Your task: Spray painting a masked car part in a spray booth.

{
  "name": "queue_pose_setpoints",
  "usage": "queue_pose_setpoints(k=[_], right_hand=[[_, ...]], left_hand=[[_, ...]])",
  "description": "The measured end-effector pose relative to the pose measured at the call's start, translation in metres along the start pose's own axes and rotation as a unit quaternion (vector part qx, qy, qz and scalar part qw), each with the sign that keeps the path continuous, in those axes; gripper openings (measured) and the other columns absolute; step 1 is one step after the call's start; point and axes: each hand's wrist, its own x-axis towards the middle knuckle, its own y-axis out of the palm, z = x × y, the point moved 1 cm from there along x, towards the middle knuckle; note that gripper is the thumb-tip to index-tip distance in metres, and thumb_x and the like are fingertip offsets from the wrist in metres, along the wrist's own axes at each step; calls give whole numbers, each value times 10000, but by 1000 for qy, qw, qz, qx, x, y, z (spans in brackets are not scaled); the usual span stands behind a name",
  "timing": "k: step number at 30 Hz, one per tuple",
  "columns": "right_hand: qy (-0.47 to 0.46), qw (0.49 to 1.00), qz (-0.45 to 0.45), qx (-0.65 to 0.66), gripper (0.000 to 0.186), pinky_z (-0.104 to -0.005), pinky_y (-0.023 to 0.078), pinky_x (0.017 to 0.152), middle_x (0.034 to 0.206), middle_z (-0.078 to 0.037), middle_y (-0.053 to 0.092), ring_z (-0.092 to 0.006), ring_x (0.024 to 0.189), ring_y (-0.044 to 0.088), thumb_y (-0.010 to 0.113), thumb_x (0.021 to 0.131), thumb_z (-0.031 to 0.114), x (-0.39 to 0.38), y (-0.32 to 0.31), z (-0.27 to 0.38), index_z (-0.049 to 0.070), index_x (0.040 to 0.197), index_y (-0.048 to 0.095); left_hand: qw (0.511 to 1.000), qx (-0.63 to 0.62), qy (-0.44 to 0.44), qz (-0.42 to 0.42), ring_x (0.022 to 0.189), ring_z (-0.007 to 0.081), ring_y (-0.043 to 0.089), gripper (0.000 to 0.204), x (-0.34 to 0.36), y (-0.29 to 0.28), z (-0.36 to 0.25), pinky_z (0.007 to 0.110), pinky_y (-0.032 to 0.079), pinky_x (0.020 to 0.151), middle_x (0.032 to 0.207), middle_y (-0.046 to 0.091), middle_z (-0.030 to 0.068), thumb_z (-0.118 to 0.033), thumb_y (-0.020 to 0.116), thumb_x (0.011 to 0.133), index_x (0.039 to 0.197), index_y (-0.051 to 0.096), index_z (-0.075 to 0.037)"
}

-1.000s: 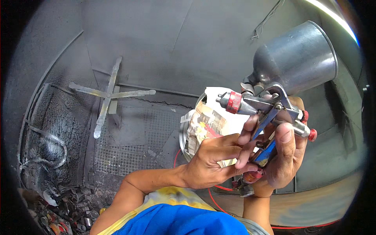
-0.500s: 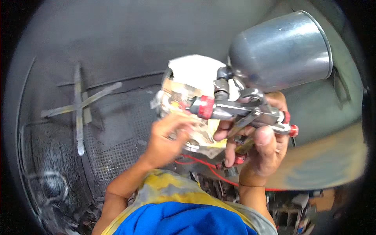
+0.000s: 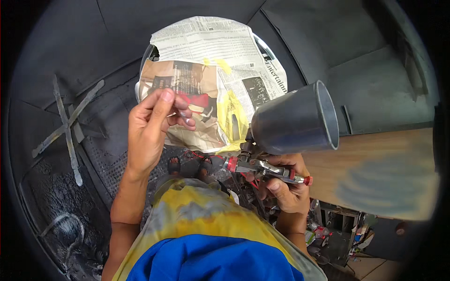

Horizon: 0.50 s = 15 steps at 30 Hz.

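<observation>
My right hand (image 3: 287, 185) is wrapped round the handle of a metal spray gun (image 3: 267, 169) with red rings and knobs. The gun's nozzle end points left, and its large grey cup (image 3: 295, 119) tilts up to the right with the rim facing right. To the left, my left hand (image 3: 152, 122) is raised, its fingers curled and thumb against the forefinger, with nothing visible in it. Behind that hand is a roundish object covered in newspaper (image 3: 201, 42), with yellow tape and brown paper over it. Parts of a pale rim show at its edges.
A cross of pale, paint-crusted bars (image 3: 68, 124) stands at the left. On the right is a wooden board (image 3: 365, 173) with a grey sprayed patch. A red hose (image 3: 194, 153) runs along the floor near my feet. Bottles and clutter (image 3: 321, 232) lie at the lower right.
The spray gun has moved down and left, away from my view, with its cup lower. My left hand has come away from near the nozzle and up to the left. The newspaper-covered object shows more fully.
</observation>
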Motion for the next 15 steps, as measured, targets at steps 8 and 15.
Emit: queue_pose_setpoints(k=[8, 15], right_hand=[[79, 993, 84, 15, 347, -250, 530, 595, 1008, -156, 746, -111, 694, 671, 736, 948, 87, 14, -133, -46, -31, 1246, 604], [128, 987, 97, -23, 324, -267, 529, 622, 974, -126, 730, -113, 681, 644, 716, 952, 72, 39, -199, -83, -21, 1243, 606]], left_hand=[[858, 423, 174, -234, 1117, 210, 645, 364, 22, 12, 108, 332, 504, 983, 1172, 673, 154, -240, 540, 1086, 1208, 638, 89], [843, 350, 81, -399, 1312, 266, 536, 633, 49, 4, 197, 346, 402, 1104, 1451, 533, 209, -450, 336, 1127, 1513, 417, 45]])
